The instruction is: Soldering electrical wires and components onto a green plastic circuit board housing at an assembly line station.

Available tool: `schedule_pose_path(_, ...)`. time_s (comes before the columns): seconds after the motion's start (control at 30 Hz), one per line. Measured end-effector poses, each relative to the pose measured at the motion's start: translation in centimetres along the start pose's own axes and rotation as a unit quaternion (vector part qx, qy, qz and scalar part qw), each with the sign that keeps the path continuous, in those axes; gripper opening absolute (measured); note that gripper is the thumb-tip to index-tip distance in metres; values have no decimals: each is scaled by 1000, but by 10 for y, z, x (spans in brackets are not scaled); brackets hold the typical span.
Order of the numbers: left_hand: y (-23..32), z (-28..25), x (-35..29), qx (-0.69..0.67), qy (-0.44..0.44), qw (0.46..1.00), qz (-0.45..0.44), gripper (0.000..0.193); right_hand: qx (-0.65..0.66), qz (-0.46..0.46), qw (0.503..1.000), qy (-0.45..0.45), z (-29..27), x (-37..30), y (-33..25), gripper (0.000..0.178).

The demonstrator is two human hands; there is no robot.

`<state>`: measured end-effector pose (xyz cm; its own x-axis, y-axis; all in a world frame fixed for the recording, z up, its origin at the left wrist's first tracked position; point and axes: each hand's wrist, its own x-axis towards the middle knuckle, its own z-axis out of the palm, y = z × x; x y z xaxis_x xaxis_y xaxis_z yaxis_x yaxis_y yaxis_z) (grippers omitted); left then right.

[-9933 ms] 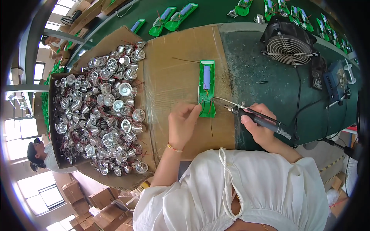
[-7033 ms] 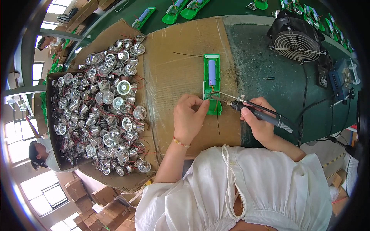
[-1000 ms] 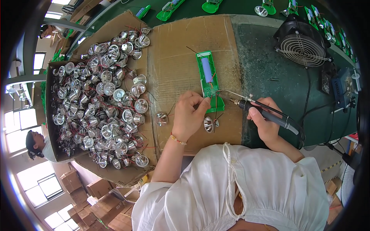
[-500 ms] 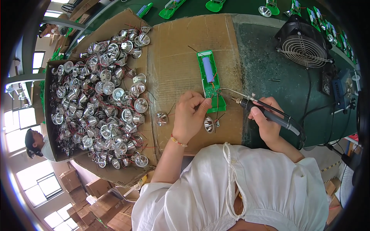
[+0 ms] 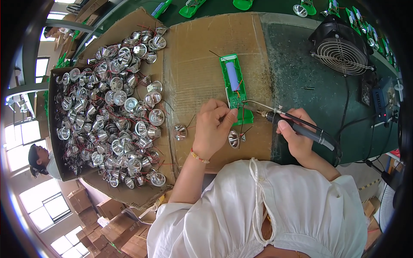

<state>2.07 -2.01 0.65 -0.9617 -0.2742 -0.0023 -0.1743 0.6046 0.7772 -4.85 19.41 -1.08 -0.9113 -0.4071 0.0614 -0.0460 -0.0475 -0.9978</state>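
- Two hands busy: left hand [image 5: 214, 129] pinches down on the near end of the green circuit board [image 5: 232, 86], right hand [image 5: 297, 135] is closed around the soldering iron [image 5: 297, 127], tip touching the board.
- Since a second ago barely anything has shifted, so it's the same joint.
- Brown cardboard boxes [image 5: 107, 223] stacked near left, no labels readable.

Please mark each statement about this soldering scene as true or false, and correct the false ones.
1. The right hand holds a soldering iron. True.
2. The iron's tip points at the green board. True.
3. The left hand is lifting a reflector out of the box. False: it rests at the lower end of the green board, on the cardboard sheet.
4. The box of reflectors lies to the person's right. False: it lies to the left.
5. A black fan stands beyond the right hand. True.
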Motion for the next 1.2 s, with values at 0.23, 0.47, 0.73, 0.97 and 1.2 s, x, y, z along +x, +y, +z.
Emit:
schedule_pose_path(0.23,-1,-1,2,-4,-13,1000,-2,22,4,-20,1000,18,0,-1,-1,15)
schedule_pose_path(0.47,0,-1,2,-21,-7,1000,-20,20,7,-2,1000,14,-1,-1,-3,15)
schedule_pose_path(0.73,-1,0,3,-15,-6,1000,-15,21,18,3,1000,18,-1,-1,-2,15)
schedule_pose_path(0.97,-2,0,3,-25,-8,1000,-17,22,28,9,999,25,-2,-2,1,16)
schedule_pose_path(1.2,2,1,0,-26,1,1000,-14,17,30,18,999,25,-3,-2,0,16)
